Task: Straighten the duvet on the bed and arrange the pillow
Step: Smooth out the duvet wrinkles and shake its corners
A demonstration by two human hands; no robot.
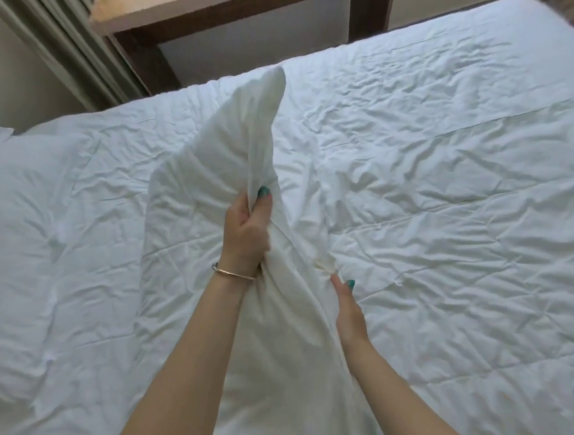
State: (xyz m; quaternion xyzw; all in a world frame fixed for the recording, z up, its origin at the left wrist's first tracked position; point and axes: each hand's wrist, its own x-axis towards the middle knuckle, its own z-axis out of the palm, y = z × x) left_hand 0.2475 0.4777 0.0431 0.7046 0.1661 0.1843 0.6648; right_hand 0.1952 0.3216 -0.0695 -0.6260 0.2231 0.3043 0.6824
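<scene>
We see the left hand (pixel 246 230) gripping a raised pillow (pixel 236 141) above the creased duvet (pixel 430 191); the right hand (pixel 349 307) pinches its fabric. A wooden table (pixel 196 9) stands at eleven o'clock; curtains (pixel 65 36) at ten; no writing legible.

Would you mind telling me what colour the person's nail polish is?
Teal green, seen on the left hand's thumbnail in the head view.

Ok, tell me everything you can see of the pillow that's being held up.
The pillow is white, in a soft, creased cloth cover that looks like cotton. It stands on end, lifted above the duvet, one corner pointing up toward the wooden table. The left hand grips a bunched fold near its middle; the right hand touches the loose cover lower down, its grip partly hidden. The lower end hangs slack between the forearms.
</scene>
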